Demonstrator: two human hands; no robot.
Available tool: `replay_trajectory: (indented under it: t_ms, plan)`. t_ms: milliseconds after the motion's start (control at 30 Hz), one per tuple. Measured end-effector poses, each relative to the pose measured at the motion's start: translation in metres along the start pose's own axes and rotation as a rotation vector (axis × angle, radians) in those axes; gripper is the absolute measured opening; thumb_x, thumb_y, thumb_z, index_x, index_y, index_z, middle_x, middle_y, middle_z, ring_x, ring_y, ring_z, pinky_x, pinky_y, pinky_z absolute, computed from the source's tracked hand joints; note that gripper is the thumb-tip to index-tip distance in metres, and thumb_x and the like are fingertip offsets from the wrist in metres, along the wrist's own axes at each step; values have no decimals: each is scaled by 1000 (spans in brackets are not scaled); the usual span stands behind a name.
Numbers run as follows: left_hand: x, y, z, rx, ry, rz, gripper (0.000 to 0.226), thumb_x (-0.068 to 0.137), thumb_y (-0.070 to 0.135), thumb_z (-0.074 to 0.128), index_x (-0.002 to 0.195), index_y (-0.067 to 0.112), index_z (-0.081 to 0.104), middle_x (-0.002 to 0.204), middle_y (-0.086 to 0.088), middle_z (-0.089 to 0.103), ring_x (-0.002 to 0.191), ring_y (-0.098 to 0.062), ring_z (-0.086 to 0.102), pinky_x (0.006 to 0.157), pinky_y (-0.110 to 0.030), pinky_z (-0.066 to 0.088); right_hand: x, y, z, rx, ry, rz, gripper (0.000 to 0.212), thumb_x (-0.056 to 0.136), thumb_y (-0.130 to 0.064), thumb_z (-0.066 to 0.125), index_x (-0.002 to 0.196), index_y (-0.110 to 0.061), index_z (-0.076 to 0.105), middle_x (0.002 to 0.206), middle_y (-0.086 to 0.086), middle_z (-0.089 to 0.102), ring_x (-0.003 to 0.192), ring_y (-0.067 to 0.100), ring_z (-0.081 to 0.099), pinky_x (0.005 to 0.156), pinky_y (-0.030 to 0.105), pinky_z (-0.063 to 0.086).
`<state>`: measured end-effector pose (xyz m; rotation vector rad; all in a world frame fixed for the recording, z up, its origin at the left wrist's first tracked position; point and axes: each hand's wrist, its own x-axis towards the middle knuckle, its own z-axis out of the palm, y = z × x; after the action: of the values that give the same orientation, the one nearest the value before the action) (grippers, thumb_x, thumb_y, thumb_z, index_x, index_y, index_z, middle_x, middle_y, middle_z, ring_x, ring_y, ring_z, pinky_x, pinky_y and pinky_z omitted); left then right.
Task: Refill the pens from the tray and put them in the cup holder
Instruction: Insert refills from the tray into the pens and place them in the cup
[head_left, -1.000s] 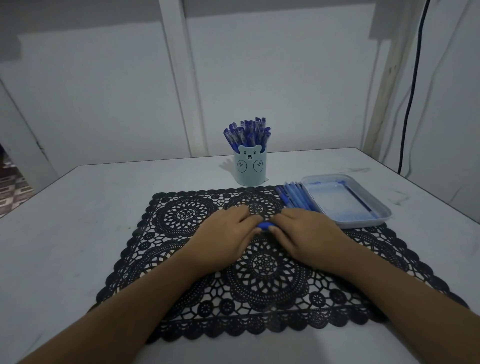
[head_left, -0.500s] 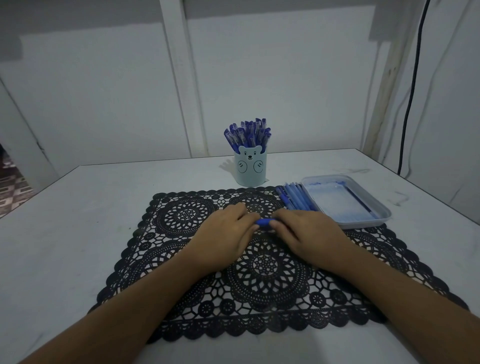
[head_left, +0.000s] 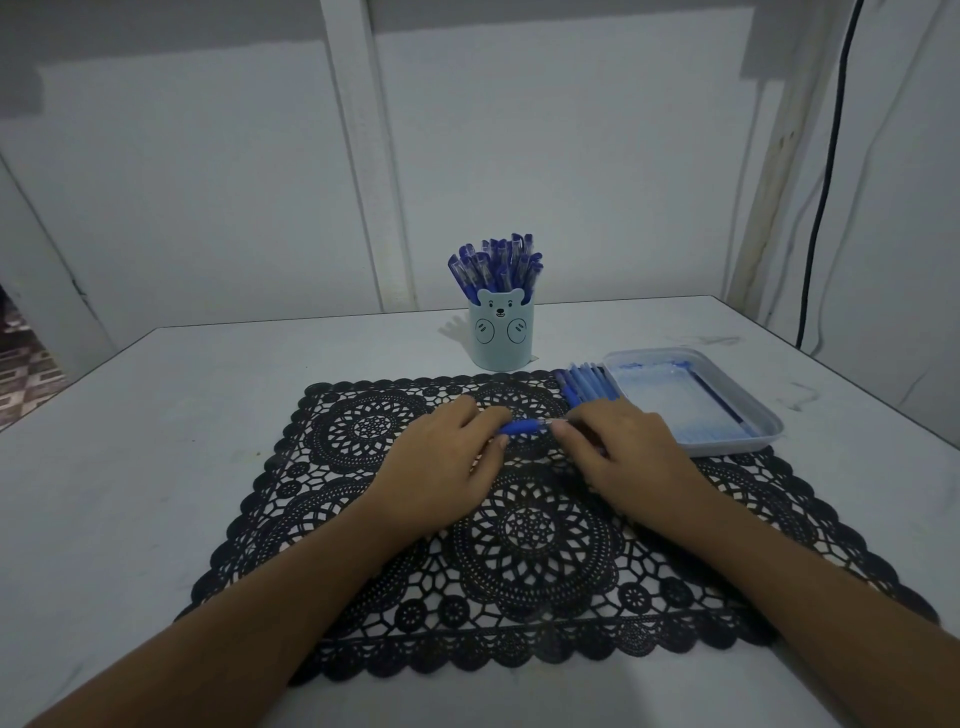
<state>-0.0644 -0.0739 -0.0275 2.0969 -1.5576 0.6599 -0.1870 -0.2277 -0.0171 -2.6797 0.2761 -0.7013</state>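
A blue pen (head_left: 523, 427) lies level between my two hands over the black lace mat (head_left: 524, 545). My left hand (head_left: 441, 462) pinches its blue grip end. My right hand (head_left: 623, 457) holds the other end, and most of that part is hidden under my fingers. Several loose blue pens (head_left: 584, 387) lie side by side on the mat just beyond my right hand. The pale tray (head_left: 748, 410) sits to the right with one thin dark refill (head_left: 719, 397) along its right side. The bear-faced cup holder (head_left: 501, 335) stands behind the mat, filled with several blue pens.
The mat lies on a white table (head_left: 156, 441) that ends at a wall behind the cup. A black cable (head_left: 821, 208) hangs down the wall at the far right. The table's left edge drops to a tiled floor.
My hands have drawn slightly apart, so more of the blue pen shows between them. The cup, tray and loose pens have not moved.
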Motion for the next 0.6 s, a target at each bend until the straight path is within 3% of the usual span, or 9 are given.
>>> replay_trajectory:
  t_ms: [167, 333, 400, 500, 600]
  plan:
    - [-2, 0, -4, 0, 14, 20, 36, 90, 46, 39, 100, 24, 66, 75, 10, 59, 62, -6, 55, 45, -20, 40, -1, 0, -3, 232, -47, 15, 20, 92, -36, 48, 77, -25, 56, 66, -6, 57, 63, 9, 51, 65, 30, 42]
    - [-2, 0, -7, -81, 57, 13, 33, 91, 42, 38, 99, 28, 67, 68, 13, 63, 57, 2, 49, 42, -22, 41, -2, -2, -10, 374, -44, -48, 4, 88, -24, 58, 87, -27, 59, 78, -10, 62, 76, 2, 55, 64, 11, 41]
    - [-2, 1, -6, -96, 72, 14, 33, 91, 41, 38, 99, 27, 67, 68, 13, 64, 55, 2, 47, 41, -22, 41, -3, 0, -11, 373, -56, -78, 12, 87, -23, 59, 92, -34, 56, 82, -10, 61, 80, -1, 54, 68, 7, 40]
    - [-2, 3, -6, -63, 82, 49, 32, 91, 40, 39, 96, 27, 67, 72, 12, 66, 57, -2, 56, 40, -23, 43, -2, -2, -11, 350, -71, -48, 6, 85, -43, 53, 91, -42, 51, 81, -9, 60, 77, 1, 54, 66, 12, 43]
    - [-2, 5, -6, -8, 83, 97, 33, 92, 40, 39, 95, 25, 68, 74, 13, 66, 60, -2, 58, 39, -18, 40, -2, -3, -8, 252, -58, -11, 41, 83, -58, 33, 75, -26, 57, 65, -3, 60, 63, 8, 54, 62, 29, 45]
